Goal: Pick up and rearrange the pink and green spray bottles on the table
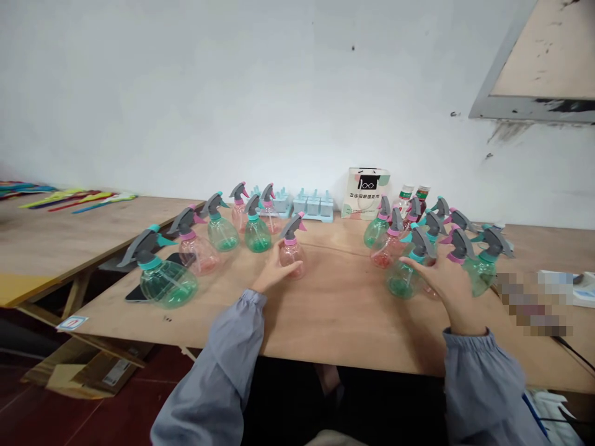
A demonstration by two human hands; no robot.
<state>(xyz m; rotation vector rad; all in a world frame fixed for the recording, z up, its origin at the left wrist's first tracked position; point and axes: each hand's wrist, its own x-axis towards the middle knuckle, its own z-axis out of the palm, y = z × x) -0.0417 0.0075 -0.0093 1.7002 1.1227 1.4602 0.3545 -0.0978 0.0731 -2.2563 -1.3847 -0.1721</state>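
Near the middle of the table, my left hand [279,267] is closed round the body of a pink spray bottle [294,255] with a grey trigger head. The bottle stands upright. At the right-hand group of bottles, my right hand [444,282] has its thumb spread wide across a green spray bottle [400,280]. Its other fingers are partly hidden beside a pink-necked spray bottle [458,243]. Another green spray bottle [481,272] stands just right of that hand. Whether the right hand touches any of them is hard to see.
Several pink and green bottles, including a large green one [170,285], stand on the left near a dark phone [137,293]. Behind are pale blue moulds [313,207], a printed paper bag [365,192] and labelled bottles [405,195]. A side table [69,229] holds colourful strips.
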